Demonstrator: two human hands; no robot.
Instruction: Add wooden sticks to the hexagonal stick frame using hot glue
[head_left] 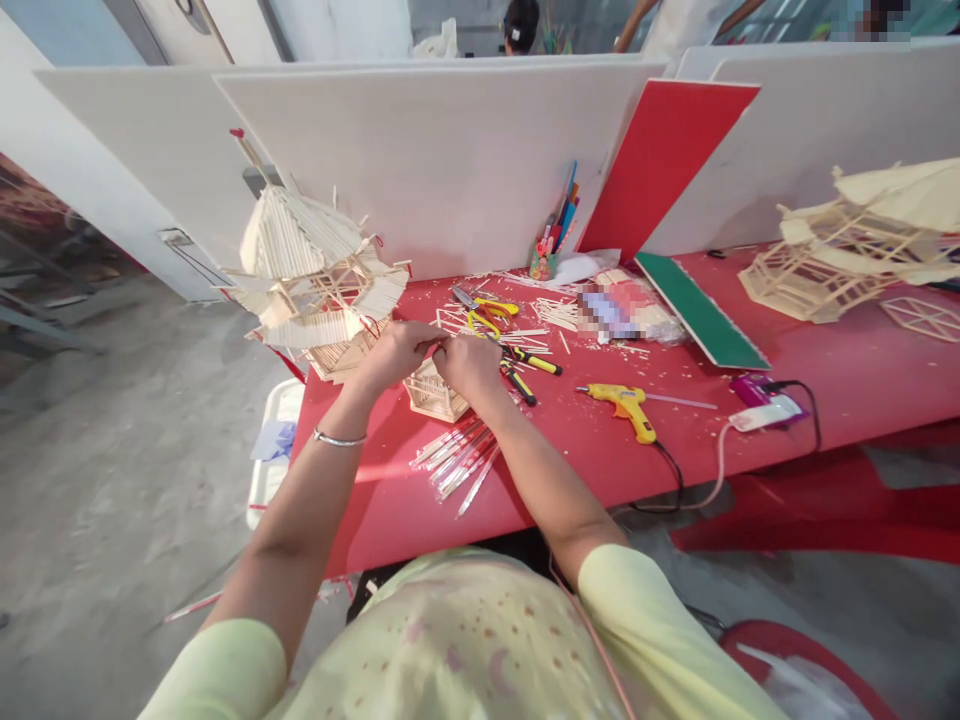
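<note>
My left hand (397,354) and my right hand (472,366) meet above a small wooden-stick frame (435,398) on the red table. The fingers of both are closed and pinched together at the frame's top; whatever lies between them is too small or hidden to name. Just left of my left hand stands a larger stick model house (311,270) with layered roofs. Clear-wrapped bundles of thin sticks (461,465) lie in front of the small frame. Past my right hand are yellow-handled scissors (487,315) and black-and-yellow pliers (534,358).
A yellow glue gun (626,405) with its cord rests to the right, near a purple-and-white power strip (769,405). Behind are loose sticks (555,312), a pen cup (544,262) and a green board (701,310). Another stick model (825,260) stands far right. White panels (450,170) line the back.
</note>
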